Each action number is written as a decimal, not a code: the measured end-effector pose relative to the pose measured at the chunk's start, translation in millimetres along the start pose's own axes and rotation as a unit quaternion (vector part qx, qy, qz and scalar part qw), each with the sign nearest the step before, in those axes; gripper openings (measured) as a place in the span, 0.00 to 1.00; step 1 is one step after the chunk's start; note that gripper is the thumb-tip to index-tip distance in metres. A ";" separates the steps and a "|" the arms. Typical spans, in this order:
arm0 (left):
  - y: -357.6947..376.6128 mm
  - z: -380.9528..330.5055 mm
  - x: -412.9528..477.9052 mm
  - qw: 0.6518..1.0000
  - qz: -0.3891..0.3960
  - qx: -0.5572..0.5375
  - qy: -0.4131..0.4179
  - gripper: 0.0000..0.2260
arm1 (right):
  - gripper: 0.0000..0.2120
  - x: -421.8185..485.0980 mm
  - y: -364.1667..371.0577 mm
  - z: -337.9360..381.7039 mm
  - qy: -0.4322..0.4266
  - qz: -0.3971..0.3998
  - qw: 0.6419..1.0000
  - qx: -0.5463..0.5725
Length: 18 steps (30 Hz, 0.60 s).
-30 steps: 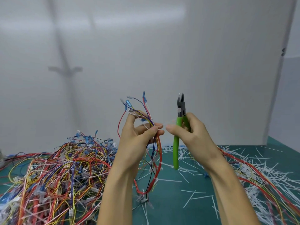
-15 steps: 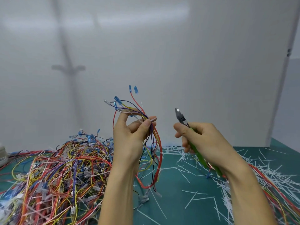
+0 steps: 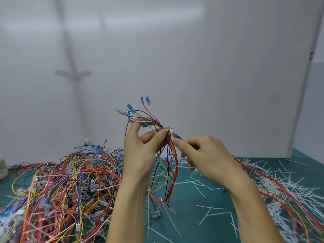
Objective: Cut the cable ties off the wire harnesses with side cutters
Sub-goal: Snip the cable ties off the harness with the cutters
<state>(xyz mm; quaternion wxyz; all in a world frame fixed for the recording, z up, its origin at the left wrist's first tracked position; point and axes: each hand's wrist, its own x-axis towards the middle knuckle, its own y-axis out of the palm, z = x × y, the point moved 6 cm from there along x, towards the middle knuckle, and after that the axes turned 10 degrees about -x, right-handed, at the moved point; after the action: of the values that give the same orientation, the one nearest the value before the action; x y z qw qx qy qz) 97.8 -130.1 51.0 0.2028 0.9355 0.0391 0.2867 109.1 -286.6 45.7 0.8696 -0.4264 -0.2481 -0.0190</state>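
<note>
My left hand (image 3: 143, 146) holds a wire harness (image 3: 172, 155) up in front of me, pinched between thumb and fingers near its top. Its coloured wires fan upward to blue terminals and hang down in a loop toward the mat. My right hand (image 3: 206, 158) grips the side cutters (image 3: 175, 135); only the metal jaws show, the handles are hidden in the palm. The jaw tips touch the bundle at a white cable tie (image 3: 169, 129) beside my left fingertips. More white ties (image 3: 173, 183) wrap the harness lower down.
A large heap of tangled harnesses (image 3: 61, 186) covers the green mat (image 3: 189, 216) on the left. Cut white tie pieces (image 3: 289, 181) and more wires lie scattered on the right. A white wall panel stands close behind. A pale object (image 3: 2, 168) sits at the far left edge.
My right hand has swung the cutters from upright to pointing left and brought the jaws against the harness at the tie. My left hand has kept the harness raised.
</note>
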 end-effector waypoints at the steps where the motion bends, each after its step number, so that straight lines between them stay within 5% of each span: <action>1: 0.7 -0.1 -0.3 1.000 0.002 0.002 -0.001 0.11 | 0.31 0.2 -0.7 -0.5 0.002 -0.002 1.000 0.003; 18: 6.3 -0.3 -2.8 0.999 0.018 0.031 -0.009 0.10 | 0.29 0.4 -0.6 -3.2 -0.001 0.016 1.000 -0.006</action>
<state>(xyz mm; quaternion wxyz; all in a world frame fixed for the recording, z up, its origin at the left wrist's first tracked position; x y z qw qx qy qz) 95.1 -136.3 52.3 0.1689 0.9444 0.0291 0.2805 110.7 -289.4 44.7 0.8670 -0.4357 -0.2418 -0.0066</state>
